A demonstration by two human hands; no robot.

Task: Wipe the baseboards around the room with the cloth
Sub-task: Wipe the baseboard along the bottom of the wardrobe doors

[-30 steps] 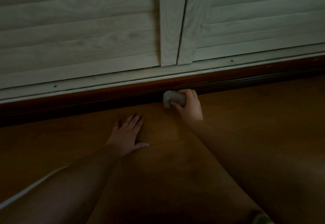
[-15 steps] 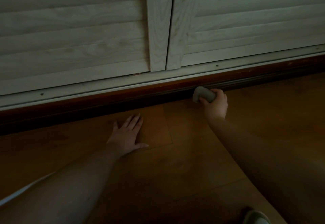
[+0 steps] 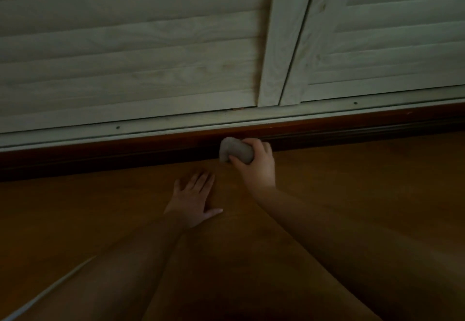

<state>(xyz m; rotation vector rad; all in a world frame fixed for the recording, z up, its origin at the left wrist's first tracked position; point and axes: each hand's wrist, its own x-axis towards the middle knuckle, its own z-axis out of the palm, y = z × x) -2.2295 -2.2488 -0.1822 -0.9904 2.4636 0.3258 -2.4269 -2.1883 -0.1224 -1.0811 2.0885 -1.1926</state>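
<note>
Hands near frame centre. Right hand (image 3: 256, 167) curled round pale bunched cloth (image 3: 235, 150), thumb beneath, fingers over top; cloth pressed against dark reddish baseboard (image 3: 151, 147) just right of centre. Left hand (image 3: 192, 199) laid flat on wooden floor (image 3: 364, 174), fingers straight, slightly spread, nothing held, just below-left of cloth. Pale louvered doors (image 3: 130, 51) seen across upper frame, above baseboard. Scene dim.

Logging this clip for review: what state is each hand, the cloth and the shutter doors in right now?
right hand: grips the cloth, at the baseboard.
cloth: bunched, pressed against the baseboard.
left hand: flat on the floor, fingers spread.
shutter doors: closed.
</note>
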